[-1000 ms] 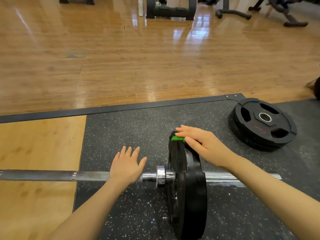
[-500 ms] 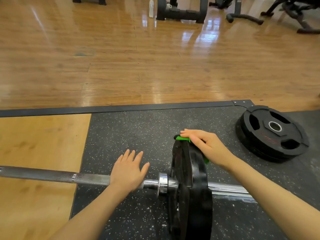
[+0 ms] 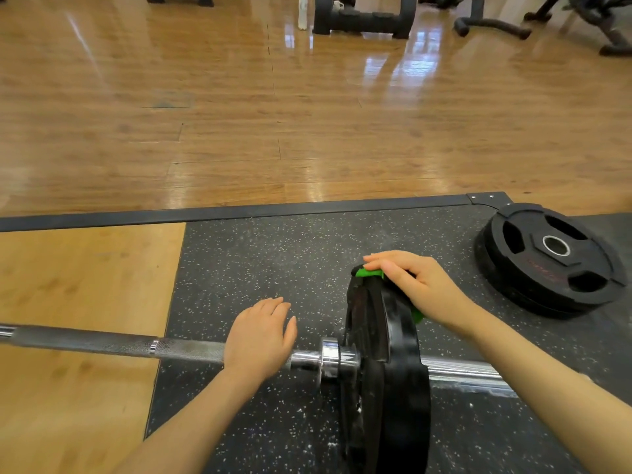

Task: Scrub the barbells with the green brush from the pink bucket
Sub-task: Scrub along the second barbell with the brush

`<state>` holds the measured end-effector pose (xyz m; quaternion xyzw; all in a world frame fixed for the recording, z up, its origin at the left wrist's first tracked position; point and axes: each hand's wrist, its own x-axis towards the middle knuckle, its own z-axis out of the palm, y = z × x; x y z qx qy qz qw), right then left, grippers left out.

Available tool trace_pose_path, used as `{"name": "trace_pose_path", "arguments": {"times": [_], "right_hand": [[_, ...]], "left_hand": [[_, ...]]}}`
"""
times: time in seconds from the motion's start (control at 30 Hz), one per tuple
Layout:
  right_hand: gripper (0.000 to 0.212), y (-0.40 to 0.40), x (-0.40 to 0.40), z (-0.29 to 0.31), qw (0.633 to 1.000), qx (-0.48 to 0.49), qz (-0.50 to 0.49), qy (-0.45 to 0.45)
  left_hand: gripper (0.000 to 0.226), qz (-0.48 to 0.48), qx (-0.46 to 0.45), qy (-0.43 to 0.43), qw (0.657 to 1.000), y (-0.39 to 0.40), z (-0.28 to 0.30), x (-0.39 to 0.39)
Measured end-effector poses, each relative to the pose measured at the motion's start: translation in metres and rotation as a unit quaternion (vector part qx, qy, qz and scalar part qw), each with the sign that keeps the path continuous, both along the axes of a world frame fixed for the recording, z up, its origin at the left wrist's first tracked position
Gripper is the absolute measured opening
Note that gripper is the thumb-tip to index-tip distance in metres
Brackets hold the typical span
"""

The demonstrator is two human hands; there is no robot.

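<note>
The right hand (image 3: 415, 289) grips the green brush (image 3: 367, 272) atop the loaded weight plate (image 3: 393, 371); the left hand (image 3: 260, 336) rests on the barbell shaft (image 3: 102, 342), fingers together and bent forward.

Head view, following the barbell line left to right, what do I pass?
Barbell shaft → left hand resting on the shaft → chrome collar → loaded black plates → right hand holding the green brush → loose plates on the mat.
</note>
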<state>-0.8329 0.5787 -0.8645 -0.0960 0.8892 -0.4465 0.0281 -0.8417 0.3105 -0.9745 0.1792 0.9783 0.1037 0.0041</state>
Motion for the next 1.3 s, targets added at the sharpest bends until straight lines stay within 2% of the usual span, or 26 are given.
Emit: {"name": "trace_pose_path", "arguments": {"times": [0.1, 0.33, 0.53, 0.8, 0.87, 0.97, 1.07, 1.17, 1.3], "right_hand": [[0.028, -0.001, 0.002, 0.001, 1.0, -0.003, -0.01, 0.004], [0.027, 0.001, 0.022, 0.014, 0.999, -0.018, 0.049, 0.01], [0.029, 0.003, -0.012, -0.001, 0.999, -0.015, -0.02, -0.031], [0.028, 0.007, 0.022, 0.023, 1.0, -0.003, 0.02, -0.003], [0.024, 0.011, 0.029, 0.024, 0.999, -0.024, -0.031, 0.018], [0.025, 0.022, 0.037, 0.023, 0.983, -0.077, -0.165, 0.028], [0.024, 0.044, 0.051, 0.017, 0.978, -0.039, -0.204, 0.025], [0.022, 0.06, 0.074, 0.002, 0.978, -0.008, -0.209, 0.012], [0.022, 0.058, 0.094, -0.028, 0.973, -0.007, -0.229, 0.029]], "left_hand": [[0.046, 0.0, 0.006, 0.01, 1.0, 0.002, 0.003, -0.002], [0.044, -0.009, 0.006, 0.009, 1.0, 0.004, 0.003, -0.005], [0.047, 0.002, 0.01, 0.002, 1.0, 0.004, 0.0, -0.012], [0.057, 0.014, 0.014, 0.012, 1.0, 0.007, -0.003, -0.019], [0.056, 0.017, 0.013, 0.0, 1.0, 0.008, -0.002, -0.023], [0.051, 0.019, -0.005, -0.015, 1.0, 0.007, -0.003, -0.027], [0.046, 0.013, 0.001, -0.008, 1.0, 0.015, 0.007, -0.03], [0.045, -0.001, 0.093, 0.029, 0.995, 0.041, 0.043, -0.03], [0.058, -0.07, 0.243, 0.064, 0.965, 0.091, 0.11, -0.009]]}}
